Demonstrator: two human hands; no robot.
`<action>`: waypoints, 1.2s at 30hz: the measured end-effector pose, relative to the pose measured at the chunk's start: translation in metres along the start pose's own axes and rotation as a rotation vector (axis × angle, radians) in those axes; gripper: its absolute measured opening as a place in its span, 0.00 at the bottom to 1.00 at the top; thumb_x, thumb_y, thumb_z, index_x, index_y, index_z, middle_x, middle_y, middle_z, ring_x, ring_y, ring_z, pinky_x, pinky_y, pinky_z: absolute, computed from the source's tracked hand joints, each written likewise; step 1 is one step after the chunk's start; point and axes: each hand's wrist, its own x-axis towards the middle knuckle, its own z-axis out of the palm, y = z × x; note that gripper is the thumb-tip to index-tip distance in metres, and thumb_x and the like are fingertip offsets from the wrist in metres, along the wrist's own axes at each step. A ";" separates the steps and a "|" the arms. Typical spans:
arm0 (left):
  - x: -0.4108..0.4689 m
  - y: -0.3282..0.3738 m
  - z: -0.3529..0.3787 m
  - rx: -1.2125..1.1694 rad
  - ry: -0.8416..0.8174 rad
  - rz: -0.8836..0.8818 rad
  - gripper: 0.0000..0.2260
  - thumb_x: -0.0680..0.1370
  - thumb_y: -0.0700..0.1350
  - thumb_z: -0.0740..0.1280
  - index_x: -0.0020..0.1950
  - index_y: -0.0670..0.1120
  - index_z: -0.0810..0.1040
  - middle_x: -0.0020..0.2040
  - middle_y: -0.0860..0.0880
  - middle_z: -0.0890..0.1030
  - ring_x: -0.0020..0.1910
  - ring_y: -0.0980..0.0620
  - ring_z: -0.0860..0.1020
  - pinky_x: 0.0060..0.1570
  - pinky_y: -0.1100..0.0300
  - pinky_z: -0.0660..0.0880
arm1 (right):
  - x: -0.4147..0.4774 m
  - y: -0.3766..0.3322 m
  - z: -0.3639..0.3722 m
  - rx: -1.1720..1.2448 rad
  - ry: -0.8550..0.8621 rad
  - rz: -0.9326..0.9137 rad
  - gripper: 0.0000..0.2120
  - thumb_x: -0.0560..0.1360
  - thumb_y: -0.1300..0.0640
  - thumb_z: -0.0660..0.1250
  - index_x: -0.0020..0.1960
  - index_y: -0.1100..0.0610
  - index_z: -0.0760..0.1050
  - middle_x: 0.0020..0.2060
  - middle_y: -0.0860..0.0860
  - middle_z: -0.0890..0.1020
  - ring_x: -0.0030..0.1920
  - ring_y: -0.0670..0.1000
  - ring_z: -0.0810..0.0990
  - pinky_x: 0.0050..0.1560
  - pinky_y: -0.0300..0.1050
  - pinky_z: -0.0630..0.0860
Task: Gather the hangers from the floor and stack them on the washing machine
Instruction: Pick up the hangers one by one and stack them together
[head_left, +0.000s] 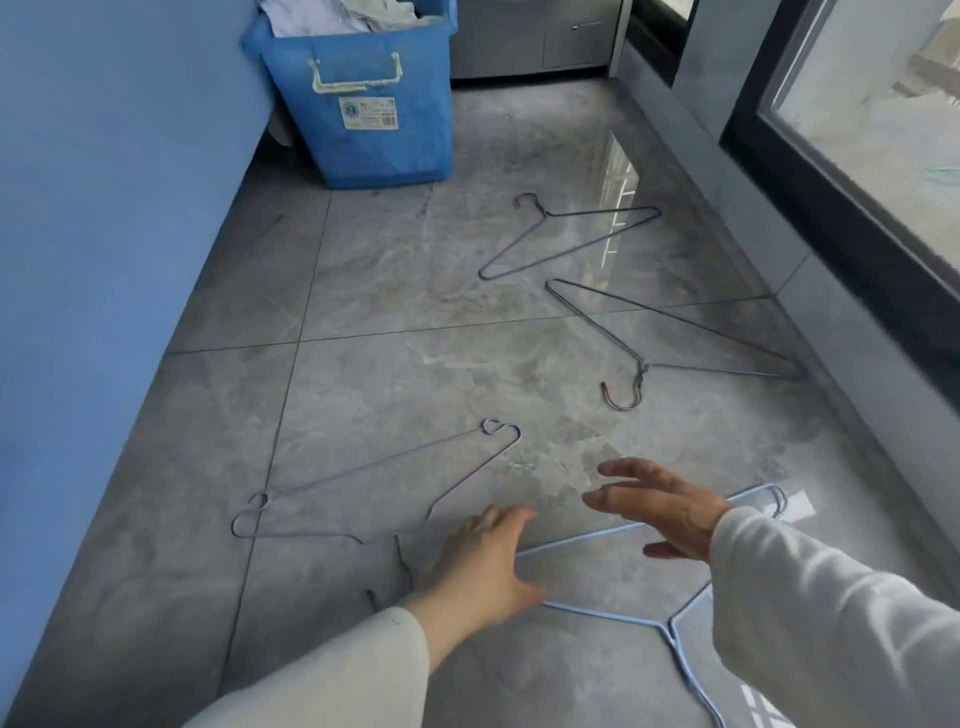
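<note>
Several wire hangers lie on the grey tiled floor. A light blue hanger (602, 616) lies nearest me, partly under both hands. My left hand (485, 564) hovers over its left corner, fingers apart, holding nothing. My right hand (662, 506) is spread open above its upper bar. A lilac hanger (363, 480) lies to the left. A grey hanger with a rusty hook (641, 366) lies at the right, and another grey hanger (566, 234) lies farther off. The washing machine (535, 36) stands at the far end, only its lower front showing.
A blue plastic bin (374, 135) full of laundry stands against the blue wall (104, 208) at the back left. A dark-framed glass door (857, 156) runs along the right side. The passage between wall and door is narrow.
</note>
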 end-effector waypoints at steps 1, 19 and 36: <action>0.002 -0.001 0.008 0.025 0.008 0.003 0.33 0.67 0.54 0.71 0.70 0.54 0.65 0.69 0.50 0.70 0.66 0.46 0.70 0.63 0.54 0.70 | 0.004 0.006 0.001 0.008 -0.004 0.006 0.27 0.68 0.51 0.77 0.64 0.46 0.73 0.61 0.45 0.78 0.62 0.50 0.73 0.65 0.55 0.70; 0.018 -0.010 0.042 0.658 0.031 0.134 0.42 0.53 0.40 0.76 0.67 0.44 0.70 0.47 0.41 0.76 0.43 0.41 0.75 0.31 0.51 0.73 | 0.056 0.065 -0.003 -0.898 0.093 -0.197 0.47 0.57 0.41 0.78 0.71 0.32 0.59 0.75 0.34 0.59 0.73 0.53 0.59 0.71 0.55 0.64; -0.020 -0.155 -0.068 0.346 0.217 0.210 0.30 0.62 0.35 0.62 0.65 0.45 0.67 0.60 0.41 0.70 0.59 0.40 0.70 0.60 0.45 0.74 | 0.079 -0.012 0.028 -1.274 0.057 -0.413 0.53 0.62 0.44 0.76 0.76 0.32 0.45 0.78 0.37 0.53 0.74 0.51 0.55 0.70 0.57 0.58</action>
